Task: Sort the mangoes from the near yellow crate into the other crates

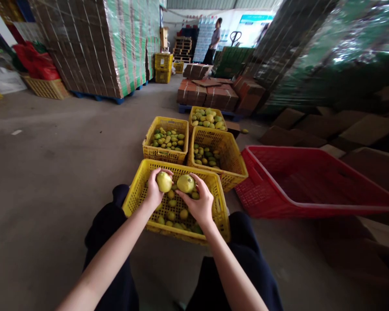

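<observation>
My left hand (154,190) is closed around a yellow-green lemon (164,182). Just to its right, my right hand (200,201) grips another lemon (186,183), whose darker end faces up. Both fruits are held side by side, slightly apart, over a yellow plastic crate (134,185) between my knees. Several more yellow and green lemons (171,216) lie loose on that crate's bottom; my hands and forearms hide some of them.
Beyond stand a left crate (165,154), a right crate (231,162) and a rear crate (192,119), all holding fruit. A large red basket (272,206) sits at right near flattened cardboard (359,129). Wrapped box stacks (84,47) and a person (215,39) are farther back.
</observation>
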Demonstrator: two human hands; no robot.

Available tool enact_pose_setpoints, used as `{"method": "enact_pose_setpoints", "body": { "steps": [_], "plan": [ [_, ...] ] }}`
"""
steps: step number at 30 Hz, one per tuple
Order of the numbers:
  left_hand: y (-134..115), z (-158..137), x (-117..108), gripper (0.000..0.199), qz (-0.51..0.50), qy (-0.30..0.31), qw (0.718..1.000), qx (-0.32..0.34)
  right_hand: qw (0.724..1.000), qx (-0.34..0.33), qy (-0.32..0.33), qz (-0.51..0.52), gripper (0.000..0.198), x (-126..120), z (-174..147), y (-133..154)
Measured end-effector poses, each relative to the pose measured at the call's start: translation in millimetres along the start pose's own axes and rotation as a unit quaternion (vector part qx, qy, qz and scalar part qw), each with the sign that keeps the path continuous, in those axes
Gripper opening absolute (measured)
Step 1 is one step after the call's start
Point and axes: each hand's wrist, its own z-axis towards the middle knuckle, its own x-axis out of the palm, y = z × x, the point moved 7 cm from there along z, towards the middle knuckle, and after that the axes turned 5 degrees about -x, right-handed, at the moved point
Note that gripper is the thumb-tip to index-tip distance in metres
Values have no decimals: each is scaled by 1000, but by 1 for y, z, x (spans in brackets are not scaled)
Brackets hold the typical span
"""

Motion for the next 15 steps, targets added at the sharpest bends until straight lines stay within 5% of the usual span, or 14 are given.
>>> {"method": "enact_pose_setpoints", "body": {
  "steps": [15],
  "plan": [
    [-18, -13, 13, 23, 181, 65, 965, 176, 996, -68, 40, -40, 48, 8, -2, 3]
  ]
}}
